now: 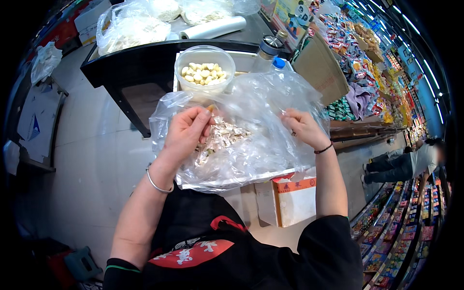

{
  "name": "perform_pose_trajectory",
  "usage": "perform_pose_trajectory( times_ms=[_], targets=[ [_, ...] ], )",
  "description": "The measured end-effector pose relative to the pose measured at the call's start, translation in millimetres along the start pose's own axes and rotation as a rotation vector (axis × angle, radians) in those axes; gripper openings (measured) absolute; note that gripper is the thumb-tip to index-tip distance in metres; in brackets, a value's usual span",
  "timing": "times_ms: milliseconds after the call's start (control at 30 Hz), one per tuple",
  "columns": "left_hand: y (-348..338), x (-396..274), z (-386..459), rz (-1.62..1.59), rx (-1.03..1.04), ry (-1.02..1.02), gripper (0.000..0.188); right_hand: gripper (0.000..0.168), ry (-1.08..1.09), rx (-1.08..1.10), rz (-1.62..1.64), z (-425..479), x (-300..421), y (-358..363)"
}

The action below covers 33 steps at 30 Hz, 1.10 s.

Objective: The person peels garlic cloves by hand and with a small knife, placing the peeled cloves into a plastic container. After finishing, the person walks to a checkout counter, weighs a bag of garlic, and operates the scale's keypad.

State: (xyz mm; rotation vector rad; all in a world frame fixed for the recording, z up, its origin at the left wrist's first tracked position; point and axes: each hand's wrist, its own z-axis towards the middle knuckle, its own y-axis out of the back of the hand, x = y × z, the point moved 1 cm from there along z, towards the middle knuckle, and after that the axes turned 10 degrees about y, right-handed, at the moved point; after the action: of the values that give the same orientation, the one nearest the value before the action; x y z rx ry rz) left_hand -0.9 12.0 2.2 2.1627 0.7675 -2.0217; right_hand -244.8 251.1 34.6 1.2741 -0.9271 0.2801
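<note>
A large clear plastic bag (253, 159) is spread in front of me, with a heap of papery garlic skins (226, 134) inside its opening. My left hand (188, 127) is over the bag's left side, pinching a small yellowish-brown piece (210, 108) between thumb and forefinger; fingers hide most of it. At the right, my right hand (304, 127) grips a fold of the bag's film. Just beyond the bag stands a clear plastic tub (177, 70) partly filled with peeled garlic cloves (203, 74).
A black-edged table (137, 54) behind holds filled plastic bags (134, 30) and a plastic roll (214, 28). Beside the tub are a lidded bottle (266, 54) and a blue-capped bottle (278, 63). A carton (286, 203) sits below; packaged sweets (359, 65) and people (402, 165) are to the right.
</note>
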Motion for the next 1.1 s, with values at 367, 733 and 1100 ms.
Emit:
perform_pose_trajectory(
  times_ms=[367, 733, 1100],
  targets=[
    [-1, 2, 3, 0.017, -0.011, -0.018, 0.030, 0.028, -0.022, -0.212, -0.759, 38, -33, -26],
    [0, 5, 3, 0.012, 0.017, -0.054, 0.030, 0.037, -0.032, -0.221, -0.622, 43, -67, -28],
    [0, 6, 4, 0.014, 0.002, -0.089, 0.029, 0.044, -0.114, -0.159, -0.089, 54, -108, -28]
  ],
)
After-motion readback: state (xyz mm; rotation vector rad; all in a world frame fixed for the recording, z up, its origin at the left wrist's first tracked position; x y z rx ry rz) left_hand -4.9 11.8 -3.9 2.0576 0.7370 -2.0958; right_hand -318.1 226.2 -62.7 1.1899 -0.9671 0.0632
